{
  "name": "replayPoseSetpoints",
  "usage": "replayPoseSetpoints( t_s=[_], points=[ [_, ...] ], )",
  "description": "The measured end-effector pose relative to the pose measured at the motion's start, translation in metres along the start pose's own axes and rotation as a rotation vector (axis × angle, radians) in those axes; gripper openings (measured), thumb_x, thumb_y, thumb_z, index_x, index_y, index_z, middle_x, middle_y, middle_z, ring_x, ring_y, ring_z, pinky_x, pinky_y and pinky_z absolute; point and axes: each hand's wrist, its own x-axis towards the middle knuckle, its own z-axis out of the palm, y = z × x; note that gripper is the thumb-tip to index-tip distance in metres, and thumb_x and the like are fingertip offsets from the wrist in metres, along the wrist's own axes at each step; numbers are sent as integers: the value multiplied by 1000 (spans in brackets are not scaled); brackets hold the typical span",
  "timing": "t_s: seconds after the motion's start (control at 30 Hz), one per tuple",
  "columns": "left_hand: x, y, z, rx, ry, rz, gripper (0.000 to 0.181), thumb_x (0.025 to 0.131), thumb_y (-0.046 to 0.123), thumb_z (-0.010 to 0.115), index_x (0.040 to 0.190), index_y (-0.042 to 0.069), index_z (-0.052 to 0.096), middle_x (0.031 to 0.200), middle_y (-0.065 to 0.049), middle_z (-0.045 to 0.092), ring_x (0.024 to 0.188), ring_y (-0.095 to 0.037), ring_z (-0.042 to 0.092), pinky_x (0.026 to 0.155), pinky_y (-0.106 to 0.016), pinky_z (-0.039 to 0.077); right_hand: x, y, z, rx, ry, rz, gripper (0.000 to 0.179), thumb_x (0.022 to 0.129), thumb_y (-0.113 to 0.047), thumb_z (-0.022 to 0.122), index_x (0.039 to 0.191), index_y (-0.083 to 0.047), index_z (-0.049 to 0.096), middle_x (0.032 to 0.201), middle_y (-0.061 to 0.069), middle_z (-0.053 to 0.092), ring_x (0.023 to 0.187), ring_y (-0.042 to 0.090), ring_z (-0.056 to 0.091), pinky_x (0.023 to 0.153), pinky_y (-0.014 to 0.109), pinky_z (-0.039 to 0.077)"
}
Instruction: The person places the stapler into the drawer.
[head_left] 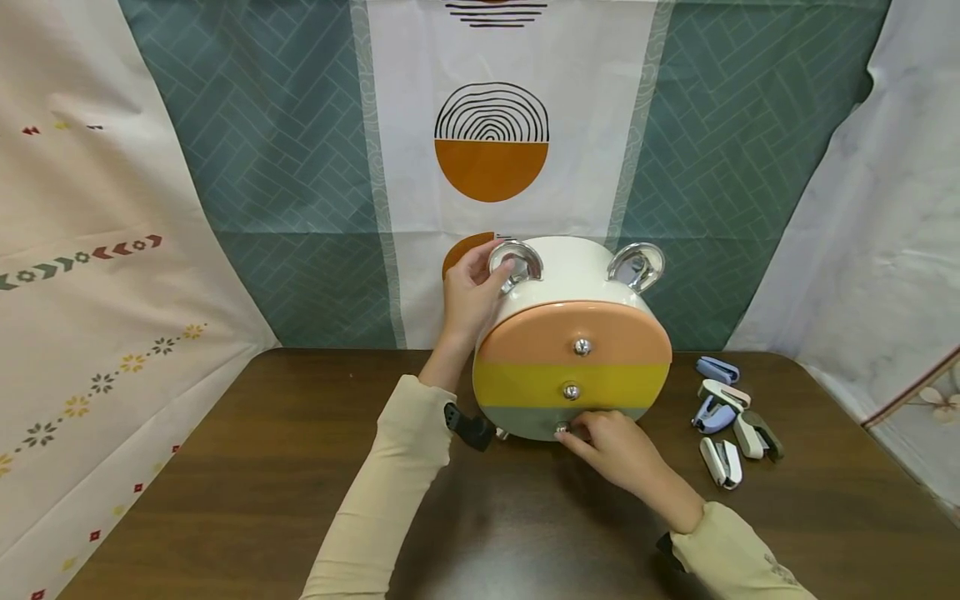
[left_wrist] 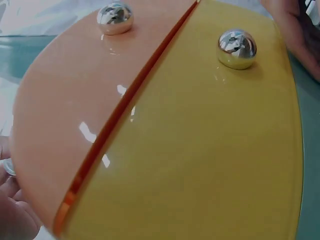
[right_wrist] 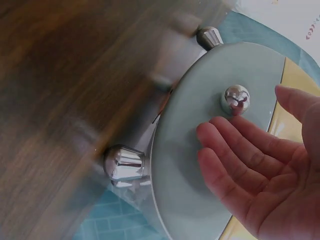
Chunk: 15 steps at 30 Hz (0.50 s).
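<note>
A round white cabinet (head_left: pixel 570 258) shaped like an alarm clock stands on the table. Its front has a peach drawer (head_left: pixel 525 333), a yellow drawer (left_wrist: pixel 200 150) and a grey-green drawer (right_wrist: pixel 195 95), each with a round silver knob. All three fronts look closed. My left hand (head_left: pixel 471 292) holds the silver bell-shaped ear (head_left: pixel 517 260) at the cabinet's top left. My right hand (head_left: pixel 618 450) is at the bottom drawer's knob (right_wrist: pixel 236 100). In the right wrist view its fingers are loosely bent beside the knob, and the thumb stands apart from it.
Several small staplers lie in a group right of the cabinet, among them a blue one (head_left: pixel 717 369) at the back and a white one (head_left: pixel 722 463) at the front. Silver feet (right_wrist: pixel 125 164) hold the cabinet up. A patterned cloth (head_left: pixel 300 167) hangs behind the brown table (head_left: pixel 300 467).
</note>
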Motion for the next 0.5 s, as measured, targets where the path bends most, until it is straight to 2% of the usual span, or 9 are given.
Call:
replayPoseSetpoints(
  t_s=[0.1, 0.27, 0.5],
  points=[
    [1, -2, 3, -37, 40, 7, 30, 84, 2, 62, 113, -7, 60, 112, -17, 63, 99, -17, 61, 85, -24, 48, 2, -2, 1, -31, -3, 20, 32, 82, -30, 66, 58, -18, 49, 51, -12, 31, 47, 2, 28, 44, 19, 25],
    [2, -7, 5, -41, 96, 11, 26, 86, 5, 61, 110, -5, 64, 107, -16, 65, 95, -14, 62, 82, -23, 49, 4, -7, 4, -85, 4, 51, 35, 80, -30, 69, 53, -18, 49, 47, -13, 33, 43, 2, 30, 41, 19, 26],
    [3, -10, 6, -42, 116, 16, 29, 85, 7, 63, 109, -10, 62, 105, -18, 65, 98, -19, 62, 82, -25, 50, 6, -10, 9, -157, 54, 70, 42, 75, -27, 74, 48, -17, 43, 45, -10, 34, 42, 5, 35, 39, 21, 30]
  ],
)
